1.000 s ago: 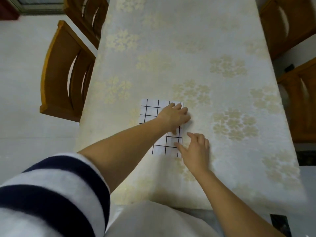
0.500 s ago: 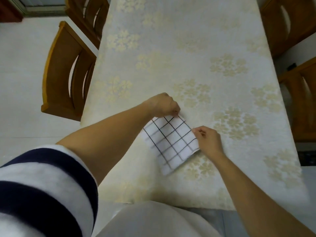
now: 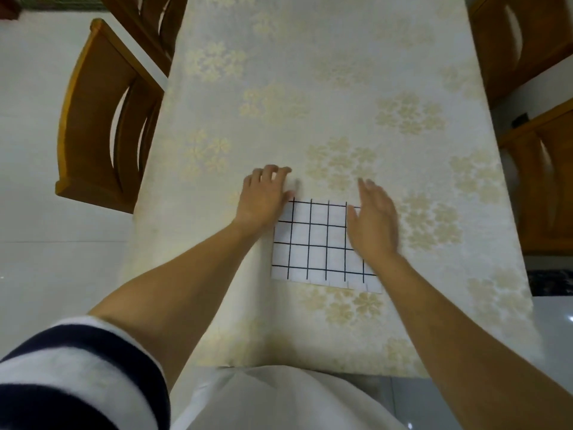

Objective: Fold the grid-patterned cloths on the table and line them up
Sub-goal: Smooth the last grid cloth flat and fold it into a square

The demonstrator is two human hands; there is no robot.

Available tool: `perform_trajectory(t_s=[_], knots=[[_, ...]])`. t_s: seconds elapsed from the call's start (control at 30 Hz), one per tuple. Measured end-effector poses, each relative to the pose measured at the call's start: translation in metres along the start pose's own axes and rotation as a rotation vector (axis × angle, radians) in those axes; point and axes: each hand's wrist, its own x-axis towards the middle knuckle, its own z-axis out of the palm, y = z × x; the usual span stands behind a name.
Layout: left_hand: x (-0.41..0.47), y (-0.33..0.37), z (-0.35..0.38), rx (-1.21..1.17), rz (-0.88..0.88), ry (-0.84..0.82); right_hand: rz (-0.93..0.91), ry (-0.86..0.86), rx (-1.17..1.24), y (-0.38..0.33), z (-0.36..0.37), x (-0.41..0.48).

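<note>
On the table (image 3: 341, 72), we smooth the folded cloth (image 3: 316, 243), left hand (image 3: 263, 200) and right hand (image 3: 373, 225) loose-fingered, gripping nothing; lining it up seems next.

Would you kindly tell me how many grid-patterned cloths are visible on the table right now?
1. The grid-patterned cloth lies flat on the table, the left hand over its far left corner, the right hand over its right side. Others could lie out of view.
</note>
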Motion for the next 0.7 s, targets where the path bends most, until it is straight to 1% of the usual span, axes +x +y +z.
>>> perform_trajectory(t_s=[0.03,0.07,0.13,0.17,0.2,0.3,0.37,0.43,0.5,0.53,0.57,0.63,0.67,0.7], knots=[[-0.006,0.01,0.006,-0.024,0.031,0.064,-0.068,-0.018,-0.021,-0.013,0.009,-0.005],[-0.014,0.02,0.015,-0.066,0.103,0.065,-0.118,-0.045,-0.052,-0.022,0.019,-0.01],[-0.032,0.036,0.038,-0.1,0.245,-0.054,-0.125,-0.135,-0.143,-0.031,0.043,-0.019],[-0.039,0.038,0.047,-0.083,0.266,-0.108,-0.1,-0.174,-0.201,-0.028,0.054,-0.024],[-0.045,0.036,0.052,-0.053,0.26,-0.125,-0.085,-0.188,-0.251,-0.022,0.061,-0.029],[-0.05,0.019,0.053,0.054,0.179,-0.099,-0.078,-0.167,-0.348,0.01,0.059,-0.039],[-0.054,0.006,0.046,0.057,0.137,-0.112,-0.063,-0.191,-0.356,0.034,0.045,-0.041],[-0.062,-0.011,0.043,0.07,0.083,-0.09,-0.046,-0.228,-0.38,0.05,0.031,-0.043],[-0.07,-0.024,0.04,0.057,0.003,-0.099,-0.013,-0.264,-0.397,0.052,0.025,-0.042],[-0.07,-0.023,0.037,0.058,-0.031,-0.089,0.009,-0.251,-0.398,0.045,0.025,-0.04],[-0.068,-0.013,0.033,0.061,-0.044,-0.061,0.012,-0.196,-0.382,0.031,0.026,-0.037],[-0.058,0.021,0.028,0.016,0.022,0.001,-0.028,-0.112,-0.326,-0.001,0.037,-0.029],[-0.054,0.04,0.03,-0.017,0.09,0.001,-0.075,-0.122,-0.331,-0.014,0.046,-0.028],[-0.053,0.054,0.034,-0.049,0.135,-0.034,-0.117,-0.145,-0.345,-0.022,0.058,-0.028]])
